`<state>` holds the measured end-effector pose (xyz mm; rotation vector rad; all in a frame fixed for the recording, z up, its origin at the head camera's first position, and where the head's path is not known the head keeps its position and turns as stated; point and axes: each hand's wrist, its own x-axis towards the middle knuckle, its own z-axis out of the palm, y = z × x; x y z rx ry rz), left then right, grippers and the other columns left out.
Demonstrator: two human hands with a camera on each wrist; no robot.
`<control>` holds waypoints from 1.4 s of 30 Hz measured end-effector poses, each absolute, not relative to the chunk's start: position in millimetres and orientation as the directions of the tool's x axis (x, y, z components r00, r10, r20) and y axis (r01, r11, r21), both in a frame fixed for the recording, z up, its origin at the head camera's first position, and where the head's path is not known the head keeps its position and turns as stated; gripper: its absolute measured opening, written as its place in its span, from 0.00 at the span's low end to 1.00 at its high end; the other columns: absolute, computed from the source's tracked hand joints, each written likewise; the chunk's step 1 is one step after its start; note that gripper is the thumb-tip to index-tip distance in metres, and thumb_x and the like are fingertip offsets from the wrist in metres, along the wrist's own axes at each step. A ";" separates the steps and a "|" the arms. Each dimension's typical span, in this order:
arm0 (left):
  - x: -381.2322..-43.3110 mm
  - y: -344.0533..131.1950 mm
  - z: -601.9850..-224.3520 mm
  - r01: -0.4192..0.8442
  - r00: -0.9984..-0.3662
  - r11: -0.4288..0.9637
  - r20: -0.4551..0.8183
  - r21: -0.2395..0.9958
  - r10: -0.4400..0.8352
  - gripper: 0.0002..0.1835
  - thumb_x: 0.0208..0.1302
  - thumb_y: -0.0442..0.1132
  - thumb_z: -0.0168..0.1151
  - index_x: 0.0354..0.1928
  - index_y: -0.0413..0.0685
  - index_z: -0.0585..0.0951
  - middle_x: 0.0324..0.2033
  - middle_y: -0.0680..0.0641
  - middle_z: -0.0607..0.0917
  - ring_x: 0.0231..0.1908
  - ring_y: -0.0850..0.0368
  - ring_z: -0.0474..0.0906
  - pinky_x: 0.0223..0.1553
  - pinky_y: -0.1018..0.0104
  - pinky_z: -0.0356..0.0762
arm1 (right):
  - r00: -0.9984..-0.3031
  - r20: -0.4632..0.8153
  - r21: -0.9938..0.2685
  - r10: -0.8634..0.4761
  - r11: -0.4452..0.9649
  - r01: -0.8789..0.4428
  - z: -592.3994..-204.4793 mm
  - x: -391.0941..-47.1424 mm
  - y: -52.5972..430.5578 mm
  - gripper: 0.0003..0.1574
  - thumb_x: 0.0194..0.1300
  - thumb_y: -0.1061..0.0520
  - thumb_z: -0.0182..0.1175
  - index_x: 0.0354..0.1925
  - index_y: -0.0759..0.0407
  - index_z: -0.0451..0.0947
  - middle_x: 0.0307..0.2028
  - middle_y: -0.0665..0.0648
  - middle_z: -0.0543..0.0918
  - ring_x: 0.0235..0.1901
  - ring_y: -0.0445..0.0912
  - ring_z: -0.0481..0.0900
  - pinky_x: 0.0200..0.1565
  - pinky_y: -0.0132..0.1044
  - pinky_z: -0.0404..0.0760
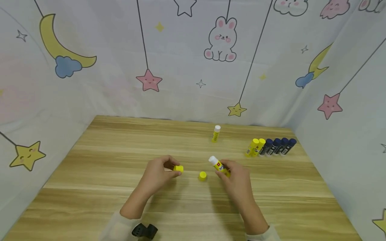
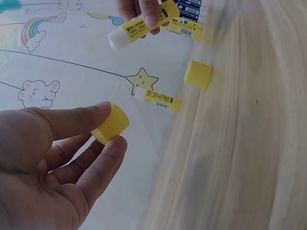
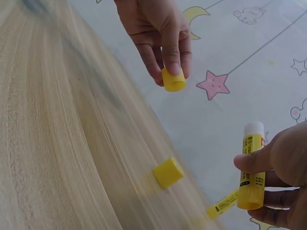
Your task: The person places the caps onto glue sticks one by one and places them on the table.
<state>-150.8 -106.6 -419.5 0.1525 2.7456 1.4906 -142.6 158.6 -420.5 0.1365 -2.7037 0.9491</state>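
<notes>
My left hand pinches a yellow cap between thumb and fingers, lifted off the table. In my right hand is an uncapped yellow glue stick, tilted, its white end pointing up and to the left. Between the two hands a second yellow cap stands on the wooden table. Farther back another uncapped glue stick stands upright, white end up. The right wrist view shows the held glue stick gripped by thumb and fingers, with the left hand's cap across from it.
At the back right, two capped yellow glue sticks stand in a row with several dark blue-capped sticks. A white cloth with cartoon prints hangs behind and beside the wooden table.
</notes>
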 end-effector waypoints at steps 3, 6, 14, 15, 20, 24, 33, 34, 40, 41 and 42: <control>-151.7 -106.7 -419.7 0.064 -0.996 0.499 0.026 0.864 0.083 0.12 0.55 0.36 0.78 0.40 0.54 0.86 0.38 0.55 0.86 0.43 0.55 0.83 0.42 0.60 0.84 | -0.941 0.335 -0.509 -0.053 0.830 -0.228 -417.1 -139.5 155.6 0.22 0.56 0.58 0.77 0.50 0.58 0.86 0.43 0.57 0.89 0.42 0.52 0.86 0.44 0.48 0.85; -152.9 -107.5 -421.2 0.061 -0.996 0.468 0.025 0.882 0.082 0.12 0.56 0.35 0.77 0.41 0.53 0.86 0.39 0.55 0.87 0.43 0.56 0.83 0.45 0.59 0.84 | -0.917 0.386 -0.437 -0.099 0.856 -0.276 -414.7 -137.3 152.6 0.22 0.54 0.59 0.78 0.49 0.58 0.86 0.42 0.56 0.89 0.42 0.51 0.85 0.44 0.48 0.84; -152.2 -107.4 -421.1 0.028 -0.998 0.375 0.002 0.926 0.070 0.13 0.57 0.34 0.76 0.44 0.49 0.87 0.43 0.52 0.88 0.46 0.55 0.84 0.47 0.60 0.84 | -0.830 0.524 -0.315 -0.190 0.862 -0.396 -416.9 -131.2 149.1 0.23 0.49 0.63 0.80 0.45 0.58 0.86 0.40 0.54 0.87 0.41 0.50 0.84 0.43 0.44 0.85; -152.0 -107.2 -421.1 0.020 -0.998 0.366 -0.004 0.931 0.065 0.13 0.57 0.34 0.76 0.44 0.49 0.87 0.43 0.52 0.88 0.46 0.55 0.84 0.47 0.60 0.84 | -0.819 0.537 -0.304 -0.203 0.859 -0.412 -417.2 -130.7 148.5 0.23 0.49 0.64 0.80 0.45 0.58 0.86 0.39 0.53 0.87 0.41 0.49 0.84 0.43 0.43 0.85; -150.2 -105.8 -419.5 -0.015 -0.998 0.293 -0.034 0.956 0.059 0.12 0.55 0.33 0.77 0.43 0.49 0.88 0.43 0.51 0.89 0.46 0.54 0.85 0.46 0.63 0.85 | -0.785 0.564 -0.247 -0.258 0.854 -0.458 -417.1 -128.0 145.6 0.23 0.48 0.66 0.80 0.45 0.58 0.86 0.39 0.52 0.86 0.41 0.47 0.82 0.43 0.40 0.85; -149.2 -104.9 -418.0 -0.016 -0.997 0.258 -0.034 0.966 0.063 0.12 0.54 0.33 0.77 0.42 0.48 0.88 0.43 0.50 0.89 0.46 0.54 0.85 0.45 0.62 0.85 | -0.757 0.578 -0.187 -0.304 0.854 -0.485 -416.2 -126.9 144.3 0.24 0.49 0.67 0.79 0.45 0.59 0.86 0.40 0.53 0.86 0.42 0.47 0.82 0.45 0.40 0.84; -146.7 -100.3 -418.1 -0.027 -0.997 0.205 -0.042 0.978 0.068 0.13 0.52 0.33 0.79 0.42 0.47 0.89 0.42 0.49 0.89 0.45 0.54 0.85 0.45 0.63 0.85 | -0.714 0.610 -0.131 -0.343 0.846 -0.517 -417.7 -126.2 143.6 0.24 0.47 0.69 0.80 0.45 0.61 0.87 0.39 0.55 0.86 0.42 0.48 0.82 0.47 0.41 0.83; -146.5 -99.5 -418.5 -0.028 -0.997 0.203 -0.043 0.979 0.071 0.13 0.52 0.33 0.79 0.42 0.47 0.89 0.42 0.49 0.89 0.45 0.54 0.85 0.44 0.63 0.85 | -0.711 0.613 -0.130 -0.345 0.843 -0.522 -418.1 -126.1 143.5 0.24 0.46 0.69 0.80 0.45 0.61 0.87 0.39 0.55 0.86 0.41 0.49 0.82 0.47 0.42 0.83; -146.9 -94.3 -422.3 -0.030 -0.995 0.208 -0.048 0.978 0.082 0.12 0.53 0.33 0.79 0.41 0.48 0.89 0.42 0.50 0.89 0.44 0.54 0.85 0.43 0.65 0.85 | -0.689 0.626 -0.113 -0.365 0.832 -0.544 -421.1 -126.0 142.5 0.23 0.46 0.68 0.80 0.44 0.62 0.87 0.39 0.56 0.87 0.40 0.49 0.82 0.45 0.43 0.83; -147.1 -93.5 -423.0 -0.028 -0.995 0.209 -0.047 0.978 0.086 0.13 0.53 0.33 0.79 0.41 0.49 0.89 0.42 0.51 0.89 0.44 0.55 0.85 0.42 0.65 0.85 | -0.687 0.626 -0.109 -0.369 0.831 -0.546 -421.5 -126.0 142.1 0.23 0.46 0.68 0.80 0.44 0.62 0.87 0.39 0.55 0.87 0.40 0.49 0.82 0.45 0.42 0.82; -147.4 -92.5 -423.6 -0.026 -0.995 0.207 -0.045 0.978 0.091 0.13 0.53 0.33 0.79 0.41 0.49 0.89 0.42 0.51 0.89 0.44 0.55 0.85 0.42 0.65 0.85 | -0.684 0.626 -0.105 -0.373 0.829 -0.549 -421.6 -125.8 141.6 0.23 0.46 0.68 0.80 0.44 0.62 0.87 0.39 0.56 0.87 0.40 0.49 0.82 0.45 0.43 0.82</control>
